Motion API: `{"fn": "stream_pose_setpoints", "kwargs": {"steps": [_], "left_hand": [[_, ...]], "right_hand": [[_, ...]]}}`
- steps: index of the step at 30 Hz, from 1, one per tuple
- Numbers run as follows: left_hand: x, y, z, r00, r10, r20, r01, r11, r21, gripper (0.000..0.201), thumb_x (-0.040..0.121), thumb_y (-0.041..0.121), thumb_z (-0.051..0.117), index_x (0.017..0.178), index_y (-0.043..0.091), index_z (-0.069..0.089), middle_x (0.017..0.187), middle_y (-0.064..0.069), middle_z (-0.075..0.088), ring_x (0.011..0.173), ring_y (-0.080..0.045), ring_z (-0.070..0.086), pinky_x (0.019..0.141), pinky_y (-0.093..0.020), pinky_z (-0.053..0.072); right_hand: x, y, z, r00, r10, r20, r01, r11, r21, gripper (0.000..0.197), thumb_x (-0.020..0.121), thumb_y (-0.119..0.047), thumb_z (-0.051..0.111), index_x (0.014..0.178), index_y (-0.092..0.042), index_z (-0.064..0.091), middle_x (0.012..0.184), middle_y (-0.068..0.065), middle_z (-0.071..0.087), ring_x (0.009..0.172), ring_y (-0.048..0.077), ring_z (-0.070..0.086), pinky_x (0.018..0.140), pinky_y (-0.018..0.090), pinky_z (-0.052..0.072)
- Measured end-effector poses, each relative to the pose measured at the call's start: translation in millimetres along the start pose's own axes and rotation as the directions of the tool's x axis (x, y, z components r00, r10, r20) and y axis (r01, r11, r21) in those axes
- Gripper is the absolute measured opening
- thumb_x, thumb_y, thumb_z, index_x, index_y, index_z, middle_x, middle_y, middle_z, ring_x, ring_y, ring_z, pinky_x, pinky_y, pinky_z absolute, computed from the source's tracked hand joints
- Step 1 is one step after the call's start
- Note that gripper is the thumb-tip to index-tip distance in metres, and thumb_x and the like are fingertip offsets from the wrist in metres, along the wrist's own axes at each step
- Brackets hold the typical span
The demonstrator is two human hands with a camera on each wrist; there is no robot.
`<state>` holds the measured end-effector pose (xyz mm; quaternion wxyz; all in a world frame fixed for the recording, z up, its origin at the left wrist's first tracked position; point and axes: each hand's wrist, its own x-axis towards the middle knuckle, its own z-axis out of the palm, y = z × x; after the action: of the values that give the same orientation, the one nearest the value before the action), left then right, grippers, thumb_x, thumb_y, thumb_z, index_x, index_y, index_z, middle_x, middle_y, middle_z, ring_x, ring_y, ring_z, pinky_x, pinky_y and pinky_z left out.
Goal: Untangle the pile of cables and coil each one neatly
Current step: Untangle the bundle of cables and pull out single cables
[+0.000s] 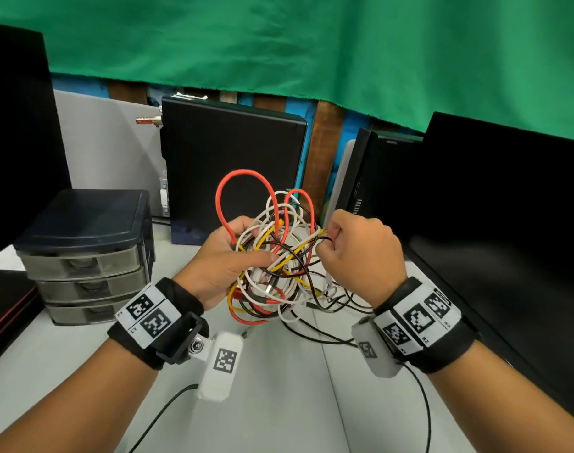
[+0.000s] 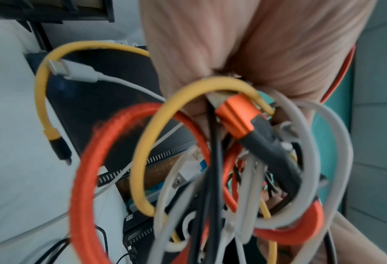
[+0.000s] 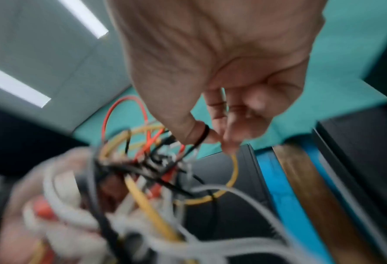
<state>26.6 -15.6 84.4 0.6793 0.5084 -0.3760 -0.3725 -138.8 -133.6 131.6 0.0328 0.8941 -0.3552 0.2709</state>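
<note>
while the tangle of cables [image 1: 272, 263] hangs lifted off the white desk [image 1: 279, 403], nothing is coiled yet. going left to right: drawer unit [image 1: 86, 256] sits at 9 o'clock of the bundle, clear of it. left hand [image 1: 226, 259] cups the bundle, thumb pressed across the front strands, fingers curled behind. red cable [image 1: 243, 173] loops up at 12 o'clock. right hand [image 1: 360, 253] at 3 o'clock has a thin black cable [image 3: 202, 135] pinched at thumb and fingertip; a yellow strand [image 1: 320, 232] runs into that hand too, can't tell if it's gripped.

risk, my read: pulling the black one sideways from here cinches the knot, since it crosses under white and yellow loops. orange plug [image 2: 235, 116] near the left palm could snag a loop too. black leads trail on the desk at 5 o'clock and may drag.

hard to make out: right wrist view is blurred, cable count is unclear, most plug ends are buried in the mass.
</note>
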Motion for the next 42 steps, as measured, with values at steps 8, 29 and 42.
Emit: {"fn": "stream_pose_setpoints", "kwargs": {"steps": [8,29,42], "left_hand": [[0,1,-2,0.976,0.027,-0.218,-0.031,0.999,-0.013,0.039,0.081,-0.007,0.072,0.116,-0.007,0.054,0.109,-0.024,0.071,0.091,-0.032,0.072,0.088,-0.049,0.059],[-3,-6,11,0.977,0.143,-0.160,-0.096,0.959,0.268,0.042,0.070,0.005,0.087,0.101,0.007,0.059,0.105,-0.019,0.069,0.095,-0.031,0.070,0.088,-0.051,0.058],[-3,-1,10,0.981,0.171,-0.095,-0.134,0.943,0.305,0.036,0.072,0.002,0.085,0.098,0.014,0.062,0.098,-0.008,0.071,0.090,-0.021,0.071,0.085,-0.043,0.060]], "right_hand": [[-56,-18,1,0.855,0.033,0.517,-0.459,0.510,0.727,0.029,0.093,-0.040,0.066,0.092,-0.011,0.064,0.082,0.007,0.077,0.070,0.016,0.071,0.069,0.025,0.051],[-24,9,-5,0.998,-0.057,-0.035,0.066,0.769,0.635,0.020,0.098,-0.020,0.062,0.109,-0.029,0.075,0.096,-0.023,0.072,0.094,-0.005,0.065,0.079,0.012,0.051],[-12,-19,2,0.977,-0.196,-0.084,0.213,0.911,0.353,0.012,0.090,-0.034,0.071,0.097,-0.029,0.079,0.086,-0.012,0.076,0.080,0.008,0.070,0.071,0.036,0.060]]}}
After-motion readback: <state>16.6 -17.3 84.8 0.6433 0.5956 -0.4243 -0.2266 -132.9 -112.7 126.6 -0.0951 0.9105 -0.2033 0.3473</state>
